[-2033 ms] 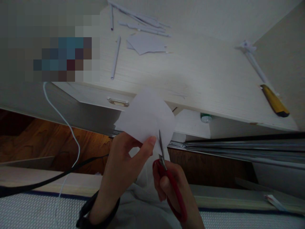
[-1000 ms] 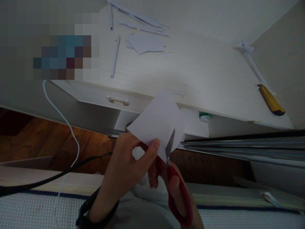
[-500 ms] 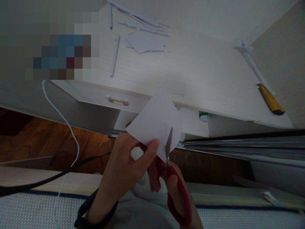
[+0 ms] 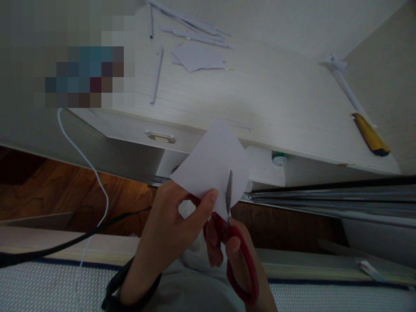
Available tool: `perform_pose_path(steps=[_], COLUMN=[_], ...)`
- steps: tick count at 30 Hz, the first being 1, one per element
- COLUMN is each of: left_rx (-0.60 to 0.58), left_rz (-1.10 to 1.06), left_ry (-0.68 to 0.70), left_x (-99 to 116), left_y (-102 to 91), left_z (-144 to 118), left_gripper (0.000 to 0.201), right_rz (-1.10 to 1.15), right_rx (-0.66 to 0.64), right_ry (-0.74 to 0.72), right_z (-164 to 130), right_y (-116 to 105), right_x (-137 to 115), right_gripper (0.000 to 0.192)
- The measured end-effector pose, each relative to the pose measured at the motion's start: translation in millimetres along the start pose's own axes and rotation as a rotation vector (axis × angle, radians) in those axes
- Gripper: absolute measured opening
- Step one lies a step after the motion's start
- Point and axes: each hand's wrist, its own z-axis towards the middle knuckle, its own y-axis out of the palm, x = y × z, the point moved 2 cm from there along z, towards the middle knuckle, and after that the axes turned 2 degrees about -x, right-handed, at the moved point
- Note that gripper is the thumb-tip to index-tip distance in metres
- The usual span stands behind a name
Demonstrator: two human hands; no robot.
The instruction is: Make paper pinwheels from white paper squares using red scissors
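Both hands stayed closed: your left hand (image 4: 172,225) pinched the paper (image 4: 212,167), while beside it your right hand (image 4: 235,255) worked the red scissors (image 4: 238,255), blades closing slightly deeper.

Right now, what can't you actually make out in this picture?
Head view only:
- Top left: a pixelated block hides whatever is there.
- Scissors: lower blade hidden behind the paper.
- Right hand: cut off by the bottom edge.
- Green-capped item: mostly hidden under the desk.
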Motion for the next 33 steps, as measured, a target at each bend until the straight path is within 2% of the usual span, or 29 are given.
perform_pose_path(steps=[7,11,14,16,18,24,27,33], left_rx=[-0.004,0.0,0.08,0.166,0.203,0.079,0.069,0.044], left_rz=[-0.014,0.014,0.059,0.051,-0.002,-0.17,-0.183,-0.02], left_ry=[-0.009,0.012,0.053,0.061,0.042,-0.051,-0.074,-0.039], left_x=[-3.1,1.7,6.8,7.9,7.0,8.1,11.0,11.0], left_y=[0.3,0.1,-1.8,-3.6,-4.2,0.6,1.5,-0.1], left_z=[-1.8,-2.2,-1.6,-1.4,-1.1,0.9,0.1,-1.7], left_gripper=[0.02,0.021,0.022,0.014,0.009,0.021,0.022,0.032], right_rz=[-0.001,-0.068,-0.132,-0.161,-0.167,-0.165,-0.163,-0.039], right_rx=[0.012,0.067,0.094,0.125,0.153,0.198,0.222,0.077], right_ry=[0.01,0.048,0.043,0.048,0.054,0.03,0.009,-0.056], right_z=[-0.3,-1.6,-2.5,-3.2,-4.4,-11.6,-15.1,-8.3], right_y=[0.5,-0.5,-0.5,-0.2,0.1,-2.9,-5.0,0.6], right_x=[2.4,4.5,6.0,7.9,10.9,23.0,26.4,17.1], right_gripper=[0.066,0.067,0.068,0.067,0.066,0.064,0.065,0.068])
